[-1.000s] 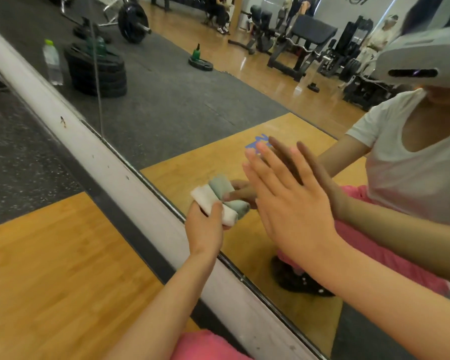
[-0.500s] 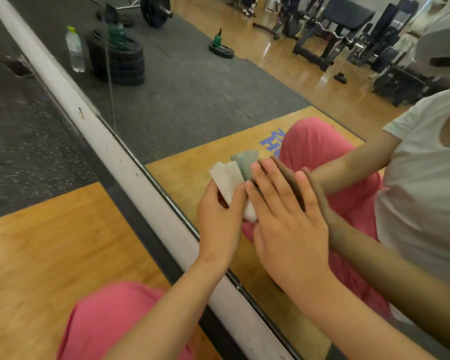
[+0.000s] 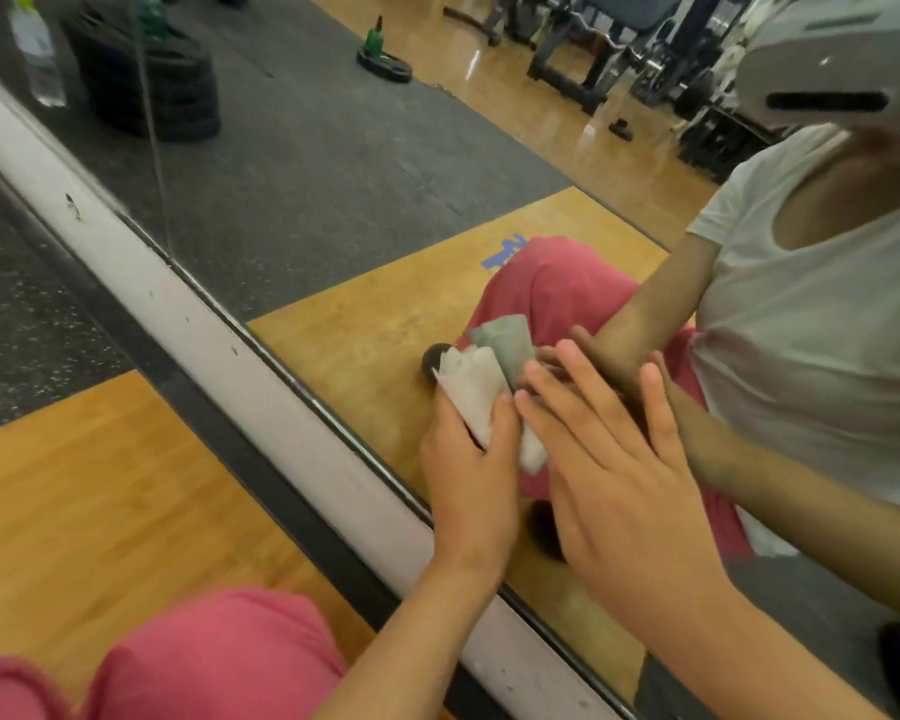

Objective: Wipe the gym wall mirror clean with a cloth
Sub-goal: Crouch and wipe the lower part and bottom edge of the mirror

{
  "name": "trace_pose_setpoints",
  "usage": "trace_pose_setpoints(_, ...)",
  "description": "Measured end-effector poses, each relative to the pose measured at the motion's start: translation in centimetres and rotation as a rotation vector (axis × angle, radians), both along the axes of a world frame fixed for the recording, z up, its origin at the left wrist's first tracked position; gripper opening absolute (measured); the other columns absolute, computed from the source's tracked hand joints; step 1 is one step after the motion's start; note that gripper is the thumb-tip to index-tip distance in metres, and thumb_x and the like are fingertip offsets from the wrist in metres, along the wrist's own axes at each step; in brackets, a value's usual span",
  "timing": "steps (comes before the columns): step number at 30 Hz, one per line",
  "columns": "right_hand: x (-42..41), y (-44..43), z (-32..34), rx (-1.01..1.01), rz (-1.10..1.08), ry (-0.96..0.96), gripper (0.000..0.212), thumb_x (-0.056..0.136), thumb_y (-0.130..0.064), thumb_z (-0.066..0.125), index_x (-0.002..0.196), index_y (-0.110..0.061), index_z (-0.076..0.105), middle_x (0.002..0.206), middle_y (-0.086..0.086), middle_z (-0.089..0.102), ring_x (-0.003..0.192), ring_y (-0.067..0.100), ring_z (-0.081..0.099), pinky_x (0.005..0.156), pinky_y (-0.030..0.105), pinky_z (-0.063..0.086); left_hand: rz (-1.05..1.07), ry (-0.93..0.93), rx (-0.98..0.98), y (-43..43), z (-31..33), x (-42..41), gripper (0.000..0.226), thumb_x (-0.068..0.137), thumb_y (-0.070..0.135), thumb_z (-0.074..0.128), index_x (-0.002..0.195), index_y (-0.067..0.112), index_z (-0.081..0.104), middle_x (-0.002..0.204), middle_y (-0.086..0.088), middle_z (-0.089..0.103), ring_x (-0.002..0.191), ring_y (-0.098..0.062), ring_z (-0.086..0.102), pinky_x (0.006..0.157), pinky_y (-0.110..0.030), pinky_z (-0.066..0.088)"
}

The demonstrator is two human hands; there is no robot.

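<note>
The wall mirror (image 3: 333,163) runs diagonally from upper left to lower right, with a white sill (image 3: 240,356) along its bottom edge. My left hand (image 3: 471,475) grips a folded white cloth (image 3: 471,389) and presses it against the glass low down near the sill. My right hand (image 3: 619,475) lies flat on the mirror just to the right of the cloth, fingers spread, its fingertips beside the cloth. The reflection of the cloth and both hands shows right behind them.
A wooden floor panel (image 3: 100,501) and dark rubber flooring (image 3: 17,314) lie left of the sill. My pink-trousered knee (image 3: 219,657) is at the bottom. The mirror reflects stacked weight plates (image 3: 162,90), a water bottle (image 3: 37,54), benches and the person wearing the head camera.
The view has dropped lower and closer to the floor. My left hand has slid the cloth down and right along the glass, and my right hand has followed, staying flat beside it.
</note>
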State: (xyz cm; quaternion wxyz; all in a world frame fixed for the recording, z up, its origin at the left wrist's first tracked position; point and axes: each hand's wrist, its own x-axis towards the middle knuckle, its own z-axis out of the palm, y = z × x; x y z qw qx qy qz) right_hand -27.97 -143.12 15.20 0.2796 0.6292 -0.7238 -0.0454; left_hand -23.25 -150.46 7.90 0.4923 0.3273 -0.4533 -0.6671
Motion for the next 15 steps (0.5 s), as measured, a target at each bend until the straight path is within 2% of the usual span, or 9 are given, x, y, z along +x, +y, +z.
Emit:
trace_pose_setpoints(5,0.5,-1.4,-0.3,-0.048,0.026,0.018,0.048,0.089,-0.014,0.044,0.133,-0.002,0.057,0.146,0.007,0.050,0.143,0.022,0.032,0.122,0.044,0.006,0.024,-0.041,0.046,-0.3,-2.2,0.1,0.026,0.098,0.019,0.059,0.123,0.012,0.062,0.104,0.004,0.071,0.094,-0.005,0.067,0.080,-0.024,0.054)
trace_pose_setpoints(7,-0.1,-2.1,-0.8,-0.035,0.007,0.117,0.049,0.091,-0.015,0.043,0.137,-0.002,0.053,0.149,0.008,0.045,0.144,0.023,0.029,0.122,0.044,0.005,0.034,-0.064,0.081,-0.4,-3.6,0.0,0.027,0.098,0.018,0.058,0.124,0.012,0.060,0.104,0.002,0.070,0.093,-0.004,0.066,0.078,-0.021,0.053)
trace_pose_setpoints(10,-1.4,-2.5,-2.1,0.001,-0.004,0.366,0.050,0.096,-0.016,0.039,0.145,-0.005,0.045,0.155,0.008,0.035,0.146,0.026,0.022,0.122,0.047,0.000,0.037,-0.133,0.107,-0.6,-5.7,0.0,0.028,0.098,0.019,0.058,0.124,0.009,0.059,0.100,0.002,0.068,0.086,0.001,0.063,0.069,-0.010,0.046)
trace_pose_setpoints(12,-1.9,-2.6,-2.7,-0.024,0.021,0.409,0.047,0.096,-0.014,0.040,0.141,-0.010,0.051,0.153,0.009,0.037,0.145,0.029,0.027,0.122,0.049,0.005,0.045,-0.189,0.128,-1.0,-7.2,0.1,0.031,0.098,0.019,0.057,0.127,0.009,0.058,0.104,0.000,0.068,0.088,0.001,0.062,0.070,-0.008,0.045)
trace_pose_setpoints(13,-2.0,-2.7,-2.9,-0.045,0.039,0.412,0.044,0.096,-0.013,0.041,0.137,-0.012,0.057,0.152,0.009,0.040,0.144,0.030,0.030,0.121,0.049,0.008,0.040,-0.223,0.155,-1.2,-8.2,0.2,0.033,0.099,0.020,0.056,0.130,0.009,0.056,0.107,-0.001,0.068,0.089,-0.002,0.063,0.074,-0.012,0.047)
trace_pose_setpoints(15,-2.0,-2.8,-2.9,-0.072,0.062,0.411,0.040,0.095,-0.013,0.042,0.127,-0.017,0.066,0.150,0.009,0.043,0.142,0.031,0.033,0.121,0.050,0.010,0.029,-0.311,0.238,-1.5,-10.8,0.5,0.035,0.099,0.023,0.054,0.133,0.011,0.053,0.112,-0.004,0.067,0.096,-0.015,0.063,0.086,-0.029,0.052)
